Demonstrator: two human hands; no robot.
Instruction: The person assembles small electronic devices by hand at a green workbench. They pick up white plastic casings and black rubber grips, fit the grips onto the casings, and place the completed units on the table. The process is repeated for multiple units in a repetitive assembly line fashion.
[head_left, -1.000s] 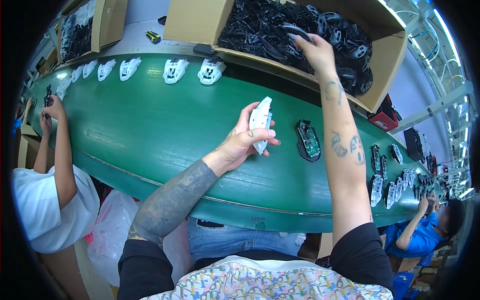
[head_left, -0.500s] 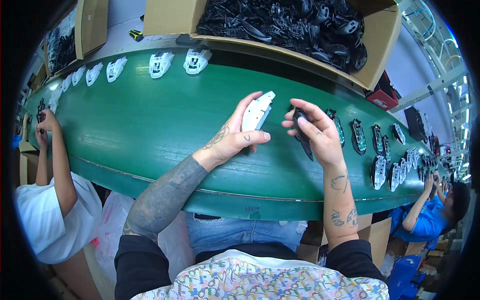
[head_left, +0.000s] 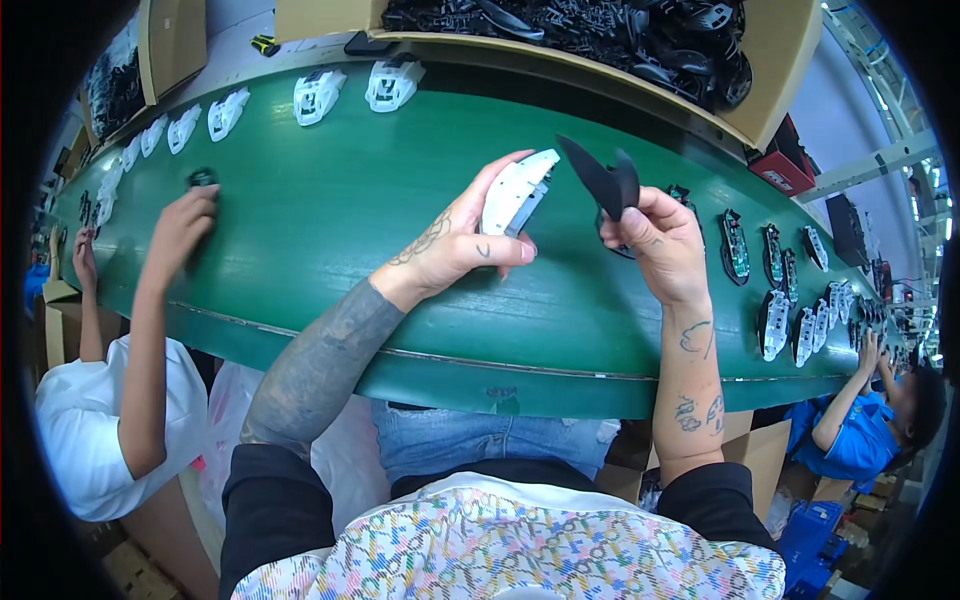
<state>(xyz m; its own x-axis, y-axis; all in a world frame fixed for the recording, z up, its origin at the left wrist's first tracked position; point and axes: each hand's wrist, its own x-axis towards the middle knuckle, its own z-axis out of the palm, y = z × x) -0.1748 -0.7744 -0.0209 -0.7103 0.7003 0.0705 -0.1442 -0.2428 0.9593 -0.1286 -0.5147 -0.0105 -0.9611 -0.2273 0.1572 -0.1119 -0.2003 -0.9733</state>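
My left hand [head_left: 462,243] is closed round a white plastic shell [head_left: 513,197], shaped like a computer mouse housing, and holds it tilted above the green belt. Between the thumb and fingers of my right hand [head_left: 668,245] is a curved black plastic cover piece [head_left: 607,184], its pointed end towards the white shell. The two parts are apart. Part of another dark piece shows behind my right hand, mostly hidden.
White shells [head_left: 320,97] stand along the far side of the green belt [head_left: 330,220]. Assemblies with green circuit boards [head_left: 735,247] lie to the right. Beyond the belt is a cardboard box [head_left: 790,60] of black parts. Co-workers sit on both sides; one's hand [head_left: 182,228] reaches over the belt.
My right hand has turned the black cover piece so its point aims up and left. The left co-worker's hand has moved right over the belt with a dark part.
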